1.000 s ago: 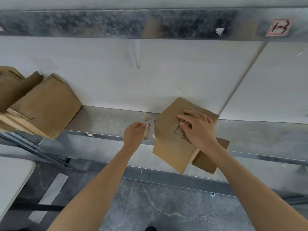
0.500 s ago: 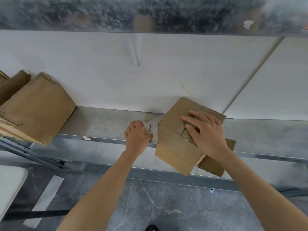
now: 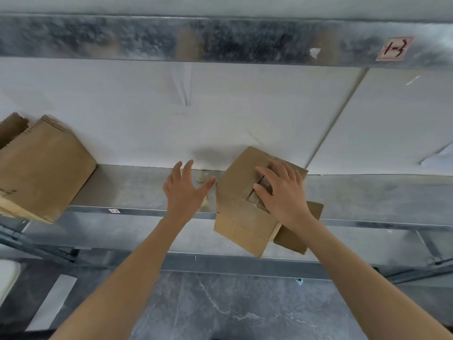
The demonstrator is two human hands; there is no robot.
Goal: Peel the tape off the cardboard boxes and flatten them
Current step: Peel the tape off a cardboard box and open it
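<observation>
Item 1, cardboard box (image 3: 235,207): I log it on the metal shelf (image 3: 137,187), near corner overhanging the front edge.
Item 2, right hand (image 3: 282,195): palm down on the box top, fingers extended and pressing, thumb beside a tape patch (image 3: 253,201).
Item 3, left hand (image 3: 182,190): fingers spread wide, holding nothing, above the shelf, thumb tip just beside the box.
Item 4, flattened cardboard stack (image 3: 44,168): far left, well apart.
</observation>
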